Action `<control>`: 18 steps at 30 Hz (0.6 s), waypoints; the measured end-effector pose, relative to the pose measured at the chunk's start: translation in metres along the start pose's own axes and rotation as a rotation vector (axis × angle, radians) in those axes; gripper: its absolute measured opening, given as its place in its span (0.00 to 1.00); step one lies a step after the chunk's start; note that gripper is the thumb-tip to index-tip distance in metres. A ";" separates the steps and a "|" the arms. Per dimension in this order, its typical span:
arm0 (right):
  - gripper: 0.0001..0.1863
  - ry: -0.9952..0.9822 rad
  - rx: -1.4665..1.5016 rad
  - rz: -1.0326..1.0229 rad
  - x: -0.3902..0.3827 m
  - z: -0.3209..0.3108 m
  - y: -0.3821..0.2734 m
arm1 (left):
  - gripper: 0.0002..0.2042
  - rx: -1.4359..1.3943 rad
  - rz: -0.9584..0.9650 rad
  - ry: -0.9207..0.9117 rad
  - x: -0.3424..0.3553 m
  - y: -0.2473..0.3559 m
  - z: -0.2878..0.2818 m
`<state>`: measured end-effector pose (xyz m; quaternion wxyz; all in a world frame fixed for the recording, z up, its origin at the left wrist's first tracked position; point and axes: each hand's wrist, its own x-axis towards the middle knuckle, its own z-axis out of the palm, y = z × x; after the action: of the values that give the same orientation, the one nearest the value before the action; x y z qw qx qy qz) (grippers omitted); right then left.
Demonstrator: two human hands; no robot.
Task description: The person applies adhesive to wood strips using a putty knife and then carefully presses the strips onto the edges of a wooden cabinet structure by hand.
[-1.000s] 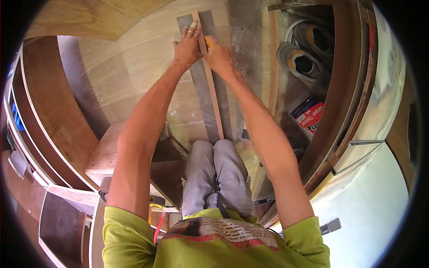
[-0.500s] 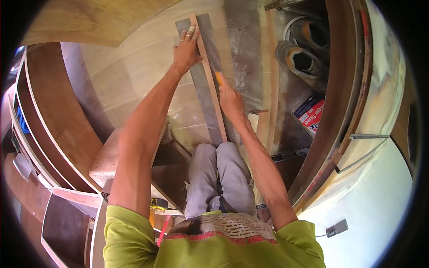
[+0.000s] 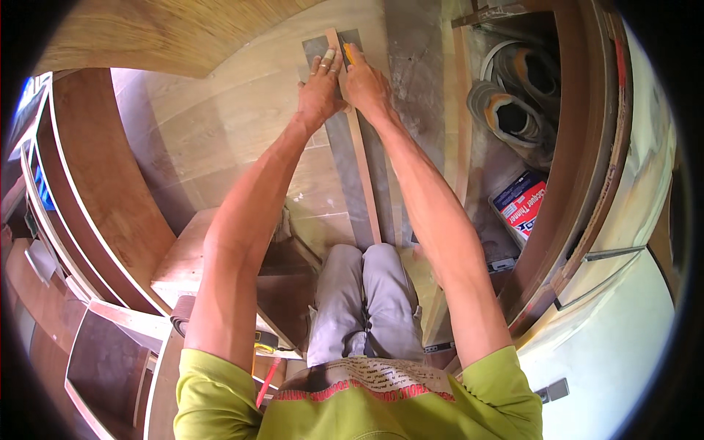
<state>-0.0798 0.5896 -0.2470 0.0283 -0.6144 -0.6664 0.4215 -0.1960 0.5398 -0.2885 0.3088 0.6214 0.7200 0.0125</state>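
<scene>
A long, narrow light-brown wooden strip [image 3: 359, 158] lies lengthwise on a dark grey flat sheet [image 3: 342, 165], which rests on the wood-look floor in front of my knees. My left hand [image 3: 320, 97] presses down near the far end of the strip, fingers stretched out and some tape-like bands around them. Just to its right, my right hand [image 3: 367, 86] grips an orange-handled utility knife [image 3: 348, 53]. The knife's tip points away from me, close along the strip's right edge. Whether the blade touches the sheet I cannot make out.
Shoes [image 3: 513, 117] and a red-and-blue tin [image 3: 519, 205] sit at the right beside a curved brown panel [image 3: 579, 169]. Curved wooden shelving [image 3: 110, 169] stands on the left. A wooden box [image 3: 183, 253], a tape measure [image 3: 265, 340] and a red-handled tool [image 3: 270, 378] are near my left side.
My right hand has moved with the utility knife away from me along the strip, up beside my left hand. The left hand stays on the strip; the view has shifted slightly.
</scene>
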 end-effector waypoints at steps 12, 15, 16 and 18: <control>0.26 -0.021 0.001 -0.006 0.007 0.001 -0.004 | 0.62 -0.053 -0.040 0.002 -0.004 0.009 -0.007; 0.25 -0.026 -0.042 -0.016 0.010 -0.002 -0.008 | 0.61 -0.037 -0.048 0.002 -0.002 0.009 -0.005; 0.25 -0.033 -0.052 -0.011 0.008 -0.001 -0.007 | 0.62 -0.028 -0.042 0.000 -0.002 0.008 -0.004; 0.25 -0.041 -0.075 -0.009 0.008 0.000 -0.006 | 0.61 -0.012 -0.031 0.013 0.002 0.003 0.000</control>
<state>-0.0864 0.5975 -0.2472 -0.0068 -0.6031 -0.6850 0.4086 -0.1937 0.5422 -0.2879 0.3082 0.6081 0.7314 0.0160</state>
